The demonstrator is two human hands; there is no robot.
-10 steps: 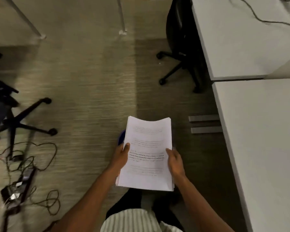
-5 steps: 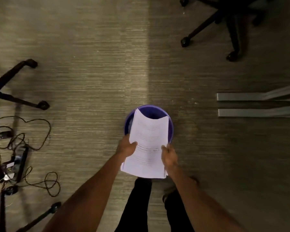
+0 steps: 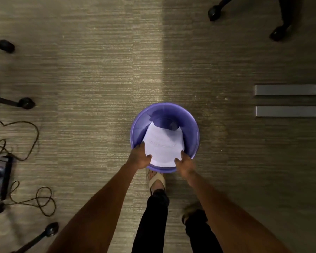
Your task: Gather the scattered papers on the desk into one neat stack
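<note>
Both hands grip the papers [image 3: 163, 146]: left hand [image 3: 140, 157] at their near-left edge, right hand [image 3: 183, 164] near-right. Papers slant into the purple bin [image 3: 192, 125] on the carpet [image 3: 98, 79].

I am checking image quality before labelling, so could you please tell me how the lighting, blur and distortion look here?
Head view: dim room, with a paler band of light across the carpet; the papers in the purple bin are washed out, print unreadable; the right hand is slightly blurred, the left hand sharper; wide-angle lens splays the forearms.
</note>
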